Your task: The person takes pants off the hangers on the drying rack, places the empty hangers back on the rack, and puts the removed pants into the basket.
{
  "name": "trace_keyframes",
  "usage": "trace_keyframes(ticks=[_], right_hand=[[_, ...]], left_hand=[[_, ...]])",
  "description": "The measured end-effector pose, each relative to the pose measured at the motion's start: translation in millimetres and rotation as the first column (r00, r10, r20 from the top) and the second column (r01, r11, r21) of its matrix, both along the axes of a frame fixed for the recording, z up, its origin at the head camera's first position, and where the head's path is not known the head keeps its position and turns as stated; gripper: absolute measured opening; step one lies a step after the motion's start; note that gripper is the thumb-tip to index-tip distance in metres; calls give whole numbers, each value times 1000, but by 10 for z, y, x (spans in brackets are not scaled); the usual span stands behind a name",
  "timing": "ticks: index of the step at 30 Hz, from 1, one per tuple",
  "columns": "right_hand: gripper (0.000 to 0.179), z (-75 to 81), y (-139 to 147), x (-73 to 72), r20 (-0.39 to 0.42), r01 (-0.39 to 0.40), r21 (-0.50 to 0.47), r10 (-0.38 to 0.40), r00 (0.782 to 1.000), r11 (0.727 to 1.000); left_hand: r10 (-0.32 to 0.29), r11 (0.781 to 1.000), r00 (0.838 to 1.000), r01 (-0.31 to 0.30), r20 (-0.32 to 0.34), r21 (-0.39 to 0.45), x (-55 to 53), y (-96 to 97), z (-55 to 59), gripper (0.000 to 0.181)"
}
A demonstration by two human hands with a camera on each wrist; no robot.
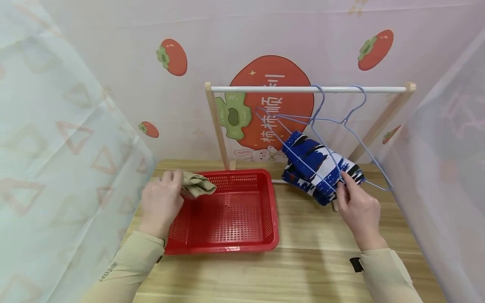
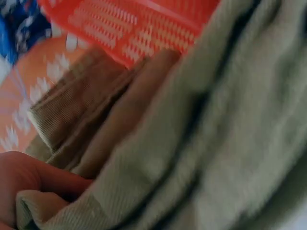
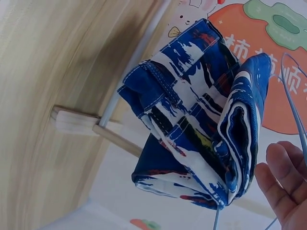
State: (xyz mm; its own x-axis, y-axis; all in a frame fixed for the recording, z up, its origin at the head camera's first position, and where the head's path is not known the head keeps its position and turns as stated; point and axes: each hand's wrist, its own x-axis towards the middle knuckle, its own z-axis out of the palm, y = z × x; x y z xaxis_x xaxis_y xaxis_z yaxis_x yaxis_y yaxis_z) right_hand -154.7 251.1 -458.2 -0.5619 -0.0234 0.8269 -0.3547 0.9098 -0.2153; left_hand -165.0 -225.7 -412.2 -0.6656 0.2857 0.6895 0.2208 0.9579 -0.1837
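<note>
My left hand (image 1: 161, 202) grips a folded khaki garment (image 1: 198, 185) above the left side of a red plastic basket (image 1: 270, 210). In the left wrist view, the khaki cloth (image 2: 144, 143) fills much of the picture, with the fingers pressed into a fold. At the right, my right hand (image 1: 360, 208) pinches the lower right corner of a blue wire hanger (image 1: 325, 145), which hooks over the white rail (image 1: 261, 89). A second blue hanger (image 1: 373, 158) carries a folded garment with a blue, white and black pattern (image 1: 310, 162), seen close in the right wrist view.
Wooden posts (image 1: 217, 126) hold up the rail at both ends. The rack stands at the back of a wood-grain tabletop (image 1: 295, 273). White printed sheets (image 1: 113, 63) enclose the back and both sides.
</note>
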Motion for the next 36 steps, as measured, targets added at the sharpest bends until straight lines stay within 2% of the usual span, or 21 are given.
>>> trace_keyframes(ticks=[6,9,13,20,27,31,33,36], right_hand=[[29,4,-13,8,3,-11,3,11,1000,1000],[30,8,-2,21,20,-17,20,16,1000,1000],[31,4,-6,24,28,-27,19,27,999,999],[27,0,-47,37,13,-41,8,40,999,999],[37,-35,-68,73,26,-46,-3,46,999,999],[42,-76,-68,124,57,-50,-70,54,997,996],[44,-118,-65,163,96,-36,-142,50,994,989],[48,-212,-69,241,214,8,-308,62,975,951]], left_hand=[[15,1000,995,-12,104,-27,86,283,-227,31],[15,1000,985,-11,173,-23,128,422,-315,41],[20,1000,972,-18,233,-11,141,555,-443,44],[16,999,966,-6,257,-38,115,690,-671,43],[-8,998,961,25,277,-58,163,755,-874,38],[-16,998,960,30,281,-46,189,770,-917,39],[-16,999,957,28,289,-39,197,772,-924,40],[-19,999,952,29,306,-27,203,771,-926,42]])
